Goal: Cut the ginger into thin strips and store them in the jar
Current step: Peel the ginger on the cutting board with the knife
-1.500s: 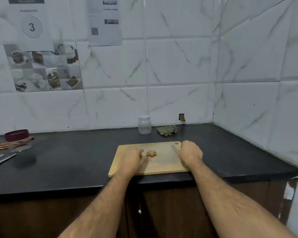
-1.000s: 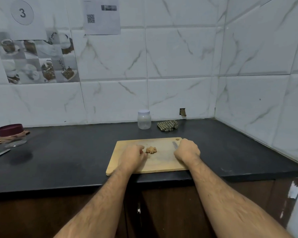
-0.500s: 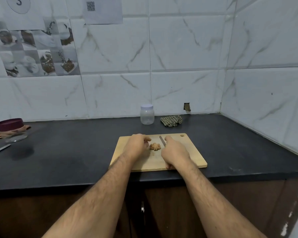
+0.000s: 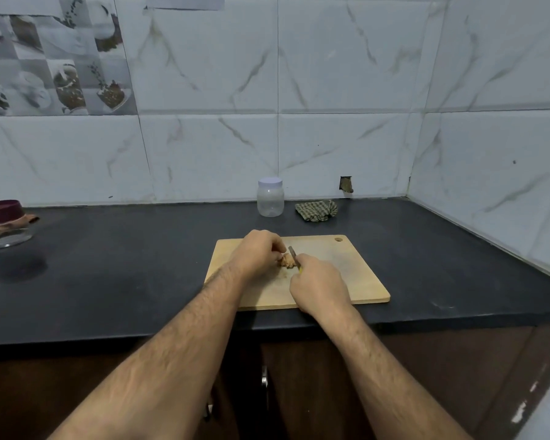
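White marbled tiles were seen behind a black counter (image 4: pixel 108 281), on which a wooden cutting board (image 4: pixel 346 281) was laid. On the board, the ginger (image 4: pixel 287 260) was pinched by the curled left hand (image 4: pixel 258 252). A knife (image 4: pixel 293 255) was gripped by the right hand (image 4: pixel 319 285), its blade set against the ginger. A lidded jar (image 4: pixel 270 197) was stood by the wall, beside a checked cloth (image 4: pixel 316 211).

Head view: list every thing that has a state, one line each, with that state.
ginger: on the board, uncut, steadied by the left hand.
knife: blade at the ginger, gripped by the right hand.
left hand: curled, holding the ginger.
right hand: curled round the knife handle.
cutting board: flat on the counter.
jar: upright, lid on, looks empty.
cloth: crumpled beside the jar.
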### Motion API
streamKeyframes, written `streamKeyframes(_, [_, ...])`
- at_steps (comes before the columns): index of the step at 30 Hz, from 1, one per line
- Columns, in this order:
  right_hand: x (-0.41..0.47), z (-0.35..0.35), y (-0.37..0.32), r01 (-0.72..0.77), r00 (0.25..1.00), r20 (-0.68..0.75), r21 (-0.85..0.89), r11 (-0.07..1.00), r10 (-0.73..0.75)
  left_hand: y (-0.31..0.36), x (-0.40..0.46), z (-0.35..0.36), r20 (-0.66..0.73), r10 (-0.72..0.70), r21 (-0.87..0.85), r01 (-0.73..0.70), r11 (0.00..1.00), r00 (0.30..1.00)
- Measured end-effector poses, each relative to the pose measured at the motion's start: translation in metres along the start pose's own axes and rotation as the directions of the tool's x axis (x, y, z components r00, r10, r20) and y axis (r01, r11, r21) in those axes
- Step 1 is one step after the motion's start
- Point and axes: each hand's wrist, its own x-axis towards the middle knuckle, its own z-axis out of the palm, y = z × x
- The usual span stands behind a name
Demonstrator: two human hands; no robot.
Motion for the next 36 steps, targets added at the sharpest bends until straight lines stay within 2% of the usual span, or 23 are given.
streamKeyframes(26, [-0.008, 0.005, -0.008, -0.014, 1.000, 0.004, -0.047, 0.999, 0.014, 0.000, 0.006, -0.001, 0.081, 0.010, -0.011, -0.009, 1.000, 0.997])
streamKeyframes(36, [-0.010, 0.007, -0.009, -0.012, 1.000, -0.003, -0.058, 0.998, 0.011, 0.002, 0.015, -0.006, 0.247, 0.063, 0.079, -0.085, 0.993, 0.967])
